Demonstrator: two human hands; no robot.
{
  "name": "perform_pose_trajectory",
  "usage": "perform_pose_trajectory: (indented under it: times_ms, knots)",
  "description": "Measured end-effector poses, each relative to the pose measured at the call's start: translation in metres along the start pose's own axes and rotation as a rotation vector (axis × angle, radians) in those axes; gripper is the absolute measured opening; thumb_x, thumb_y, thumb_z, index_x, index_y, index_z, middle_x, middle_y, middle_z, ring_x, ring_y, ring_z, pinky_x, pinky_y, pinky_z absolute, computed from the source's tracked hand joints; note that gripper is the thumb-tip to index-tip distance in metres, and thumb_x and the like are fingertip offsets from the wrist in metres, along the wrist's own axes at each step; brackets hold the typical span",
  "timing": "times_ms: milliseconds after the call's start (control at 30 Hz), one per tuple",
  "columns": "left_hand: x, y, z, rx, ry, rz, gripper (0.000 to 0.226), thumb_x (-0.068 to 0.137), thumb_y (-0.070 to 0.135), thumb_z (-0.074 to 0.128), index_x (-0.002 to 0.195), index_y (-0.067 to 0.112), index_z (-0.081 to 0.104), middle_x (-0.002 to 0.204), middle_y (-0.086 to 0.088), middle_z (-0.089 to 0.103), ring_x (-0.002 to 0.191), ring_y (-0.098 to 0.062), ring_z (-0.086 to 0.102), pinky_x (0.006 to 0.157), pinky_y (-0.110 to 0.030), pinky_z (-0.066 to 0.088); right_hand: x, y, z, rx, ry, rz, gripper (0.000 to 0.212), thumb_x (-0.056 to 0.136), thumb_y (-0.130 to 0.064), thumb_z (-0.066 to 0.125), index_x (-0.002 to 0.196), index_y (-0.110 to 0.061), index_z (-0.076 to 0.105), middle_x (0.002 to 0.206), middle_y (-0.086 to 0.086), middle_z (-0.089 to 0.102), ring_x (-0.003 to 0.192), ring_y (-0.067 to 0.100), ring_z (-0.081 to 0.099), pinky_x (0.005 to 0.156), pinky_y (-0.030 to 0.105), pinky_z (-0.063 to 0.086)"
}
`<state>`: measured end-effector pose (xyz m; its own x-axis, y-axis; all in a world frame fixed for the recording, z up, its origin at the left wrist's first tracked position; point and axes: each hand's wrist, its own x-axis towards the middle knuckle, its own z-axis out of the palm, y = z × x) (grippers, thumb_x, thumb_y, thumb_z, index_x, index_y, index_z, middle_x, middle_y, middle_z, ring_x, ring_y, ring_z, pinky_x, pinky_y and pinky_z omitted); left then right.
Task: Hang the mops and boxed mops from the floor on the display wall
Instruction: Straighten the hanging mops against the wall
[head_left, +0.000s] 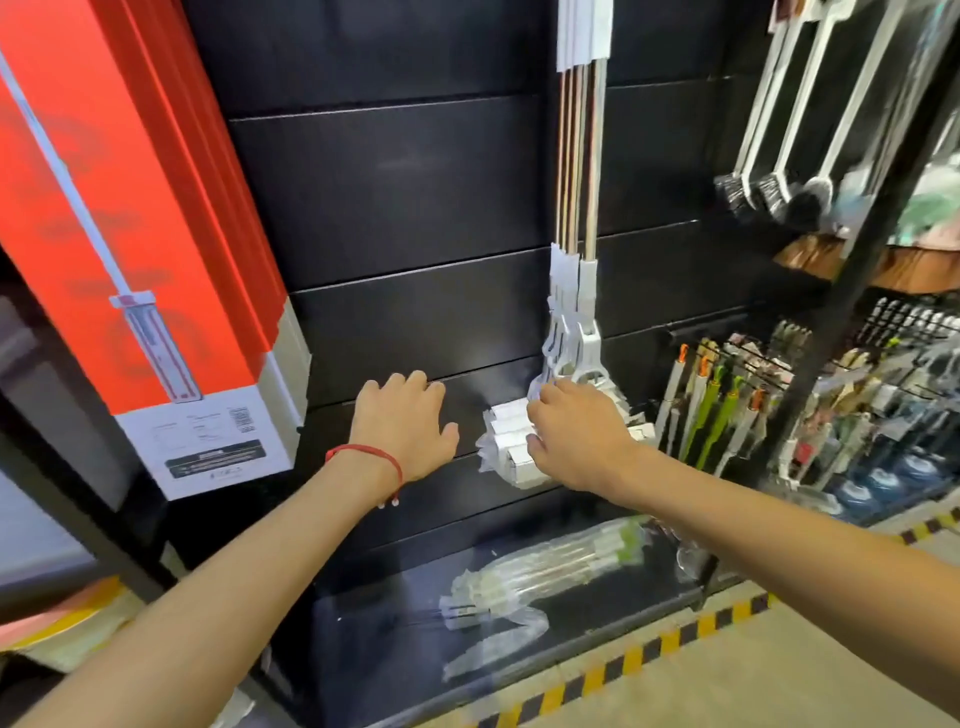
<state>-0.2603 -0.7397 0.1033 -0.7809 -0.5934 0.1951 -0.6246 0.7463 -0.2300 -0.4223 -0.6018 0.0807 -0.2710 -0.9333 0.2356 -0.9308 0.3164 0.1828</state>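
Several white sponge mops (576, 218) hang by their handles on the black slatted display wall (415, 176). Their plastic-wrapped white heads (506, 441) bunch together low on the wall. My right hand (576, 436) rests on these heads, fingers curled over the wrapping. My left hand (402, 421), with a red cord at the wrist, lies flat and open against the wall just left of the heads. Red and white mop boxes (150, 249) hang at the left. More plastic-wrapped mops (540, 577) lie on the black base shelf below.
White-handled brushes (779, 156) hang at the upper right. Racks of small packaged tools (753, 400) fill the lower right behind a black post (852, 291). Yellow and black hazard tape (639, 654) edges the floor by the shelf.
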Motion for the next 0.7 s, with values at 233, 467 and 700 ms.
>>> perform_pose_trajectory:
  times_ms: [233, 467, 700]
  knots:
    - [0.053, 0.084, 0.002, -0.021, 0.014, -0.014, 0.053, 0.100, 0.058, 0.039, 0.135, 0.022, 0.056, 0.128, -0.001, 0.062, 0.114, -0.024, 0.061, 0.093, -0.040, 0.049, -0.011, 0.102, 0.015, -0.036, 0.032, 0.030, 0.042, 0.102, -0.038, 0.047, 0.132, -0.014, 0.063, 0.128, 0.007, 0.065, 0.117, 0.028, 0.059, 0.095, 0.040, 0.048]
    - [0.105, 0.131, 0.014, 0.010, 0.014, -0.030, 0.054, 0.100, 0.061, 0.037, 0.130, 0.023, 0.059, 0.124, -0.002, 0.064, 0.108, -0.024, 0.062, 0.084, -0.039, 0.048, 0.003, 0.177, 0.044, -0.035, 0.037, 0.036, 0.039, 0.103, -0.040, 0.048, 0.124, -0.015, 0.068, 0.119, 0.007, 0.066, 0.112, 0.027, 0.059, 0.092, 0.039, 0.046]
    - [0.182, 0.150, 0.036, 0.032, -0.010, -0.004, 0.053, 0.100, 0.061, 0.034, 0.126, 0.021, 0.057, 0.121, -0.003, 0.061, 0.108, -0.025, 0.060, 0.076, -0.038, 0.037, 0.061, 0.234, 0.079, -0.016, 0.041, 0.079, 0.038, 0.100, -0.044, 0.050, 0.119, -0.016, 0.068, 0.117, 0.005, 0.066, 0.110, 0.026, 0.059, 0.091, 0.039, 0.048]
